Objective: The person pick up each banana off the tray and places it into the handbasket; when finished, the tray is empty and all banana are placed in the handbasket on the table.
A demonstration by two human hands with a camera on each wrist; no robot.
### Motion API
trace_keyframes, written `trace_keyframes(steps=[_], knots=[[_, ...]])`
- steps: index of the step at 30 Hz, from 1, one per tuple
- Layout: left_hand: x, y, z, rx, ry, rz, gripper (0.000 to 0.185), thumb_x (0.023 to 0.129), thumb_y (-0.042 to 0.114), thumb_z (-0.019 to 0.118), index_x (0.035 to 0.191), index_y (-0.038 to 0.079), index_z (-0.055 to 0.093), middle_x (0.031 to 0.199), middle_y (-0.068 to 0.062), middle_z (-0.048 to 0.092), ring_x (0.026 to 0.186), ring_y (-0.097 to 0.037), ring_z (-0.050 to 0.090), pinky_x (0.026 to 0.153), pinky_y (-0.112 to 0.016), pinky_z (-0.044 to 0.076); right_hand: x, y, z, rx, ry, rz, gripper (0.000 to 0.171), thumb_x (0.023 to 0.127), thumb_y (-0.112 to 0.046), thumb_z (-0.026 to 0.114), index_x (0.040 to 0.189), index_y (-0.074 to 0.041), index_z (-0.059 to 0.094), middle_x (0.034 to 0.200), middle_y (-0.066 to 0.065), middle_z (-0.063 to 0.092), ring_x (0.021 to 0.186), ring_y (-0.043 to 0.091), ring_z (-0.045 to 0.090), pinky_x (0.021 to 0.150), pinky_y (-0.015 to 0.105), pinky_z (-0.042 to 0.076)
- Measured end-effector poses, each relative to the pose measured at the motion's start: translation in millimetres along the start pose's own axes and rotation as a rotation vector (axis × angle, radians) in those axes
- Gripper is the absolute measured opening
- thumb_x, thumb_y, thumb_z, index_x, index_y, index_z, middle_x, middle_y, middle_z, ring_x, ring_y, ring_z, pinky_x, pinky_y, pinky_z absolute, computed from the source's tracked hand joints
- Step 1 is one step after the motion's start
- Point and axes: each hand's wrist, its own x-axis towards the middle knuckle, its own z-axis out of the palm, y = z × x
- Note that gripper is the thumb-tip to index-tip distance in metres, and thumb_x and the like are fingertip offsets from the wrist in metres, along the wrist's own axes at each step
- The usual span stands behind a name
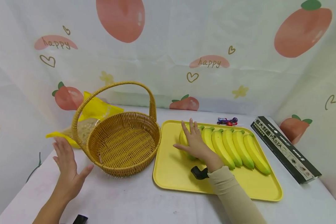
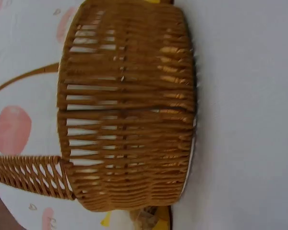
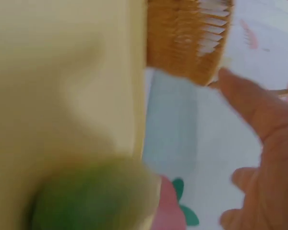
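Note:
A row of several yellow bananas with green tips [image 1: 232, 147] lies on a yellow tray [image 1: 173, 168]. My right hand [image 1: 194, 141] lies flat on the leftmost banana [image 1: 182, 139], fingers straight and thumb out to the left. The right wrist view shows a blurred green banana tip [image 3: 91, 196], the tray [image 3: 62, 72] and my fingers [image 3: 259, 115]. A woven wicker basket [image 1: 123, 169] with a tall handle stands empty left of the tray. My left hand [image 1: 67, 161] is open beside the basket's left wall, holding nothing. The left wrist view is filled by the basket [image 2: 127, 110].
A yellow snack bag [image 1: 98, 110] lies behind the basket. A long black pasta box [image 1: 285, 147] lies right of the tray, and small candy wrappers [image 1: 226, 120] lie behind it. The white table [image 1: 128, 199] is backed by a printed cloth [image 1: 168, 46].

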Motion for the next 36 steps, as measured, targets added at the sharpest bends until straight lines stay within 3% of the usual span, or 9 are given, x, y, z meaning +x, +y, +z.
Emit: trace_keyframes(steps=[5, 9, 12, 17, 19, 23, 26, 29, 36], knots=[[15.8, -11.1, -7.1, -0.119, -0.142, -0.119, 0.08, 0.093, 0.026, 0.048, 0.149, 0.026, -0.01, 0.156, -0.016, -0.01, 0.137, -0.038, -0.029, 0.094, -0.065, -0.029, 11, -7, 7, 0.239, -0.074, 0.086, 0.096, 0.087, -0.043, 0.061, 0.15, -0.012, -0.005, 0.152, 0.017, -0.025, 0.14, 0.036, -0.023, 0.111, 0.06, 0.006], [25.6, -20.3, -14.2, -0.183, -0.328, -0.274, 0.07, 0.097, 0.028, 0.046, 0.151, 0.021, 0.002, 0.152, -0.029, 0.004, 0.138, -0.049, -0.01, 0.1, -0.072, -0.005, 15, -8, 14, 0.286, -0.07, 0.134, 0.094, 0.088, -0.038, 0.061, 0.149, -0.009, -0.003, 0.153, 0.021, -0.018, 0.141, 0.037, -0.019, 0.113, 0.057, 0.005], [35.5, -26.0, -20.5, -0.208, -0.461, -0.329, 0.062, 0.097, 0.03, 0.048, 0.149, 0.011, 0.019, 0.153, -0.027, 0.011, 0.138, -0.052, 0.002, 0.098, -0.073, 0.011, 17, -7, 19, 0.294, -0.045, 0.15, 0.09, 0.089, -0.034, 0.061, 0.149, -0.005, 0.0, 0.153, 0.023, -0.013, 0.142, 0.039, -0.014, 0.113, 0.057, 0.007], [52.7, -32.4, -29.1, -0.162, -0.623, -0.258, 0.046, 0.092, 0.028, 0.058, 0.131, 0.005, 0.048, 0.143, -0.02, 0.038, 0.134, -0.048, 0.024, 0.099, -0.066, 0.026, 17, -3, 24, 0.301, 0.01, 0.141, 0.08, 0.092, -0.02, 0.058, 0.147, 0.003, 0.005, 0.153, 0.028, -0.007, 0.141, 0.042, -0.009, 0.113, 0.057, 0.009], [58.6, -33.6, -31.7, -0.116, -0.653, -0.216, 0.037, 0.09, 0.027, 0.061, 0.12, 0.007, 0.056, 0.135, -0.017, 0.049, 0.128, -0.041, 0.037, 0.098, -0.06, 0.034, 18, -3, 26, 0.304, 0.025, 0.125, 0.075, 0.091, -0.012, 0.057, 0.146, 0.006, 0.008, 0.152, 0.03, -0.005, 0.141, 0.043, -0.007, 0.113, 0.056, 0.009], [67.1, -33.7, -32.9, -0.058, -0.685, -0.138, 0.019, 0.085, 0.025, 0.067, 0.099, 0.011, 0.065, 0.111, -0.009, 0.063, 0.107, -0.012, 0.053, 0.089, -0.031, 0.047, 19, -2, 30, 0.319, 0.05, 0.085, 0.068, 0.09, -0.001, 0.054, 0.144, 0.01, 0.014, 0.152, 0.031, -0.002, 0.141, 0.044, -0.003, 0.113, 0.055, 0.011], [70.4, -31.6, -30.9, -0.049, -0.702, -0.125, 0.013, 0.082, 0.024, 0.07, 0.086, 0.013, 0.066, 0.09, -0.001, 0.064, 0.087, -0.004, 0.053, 0.074, -0.021, 0.045, 20, -1, 32, 0.328, 0.058, 0.08, 0.066, 0.09, 0.001, 0.053, 0.144, 0.01, 0.016, 0.152, 0.029, -0.002, 0.142, 0.041, -0.002, 0.113, 0.053, 0.014], [71.7, -29.3, -29.6, -0.064, -0.72, -0.143, 0.015, 0.081, 0.024, 0.071, 0.079, 0.011, 0.062, 0.077, 0.002, 0.06, 0.078, -0.007, 0.051, 0.066, -0.023, 0.042, 21, -1, 35, 0.33, 0.07, 0.096, 0.067, 0.09, -0.001, 0.055, 0.144, 0.009, 0.016, 0.153, 0.028, -0.002, 0.143, 0.039, 0.001, 0.113, 0.051, 0.017], [70.2, -30.8, -28.7, -0.106, -0.743, -0.091, 0.014, 0.083, 0.017, 0.069, 0.076, 0.008, 0.061, 0.072, 0.005, 0.06, 0.073, -0.006, 0.051, 0.062, -0.023, 0.041, 20, 0, 41, 0.308, 0.085, 0.123, 0.072, 0.089, -0.007, 0.059, 0.144, 0.009, 0.016, 0.152, 0.029, -0.002, 0.141, 0.04, 0.009, 0.112, 0.05, 0.021]])
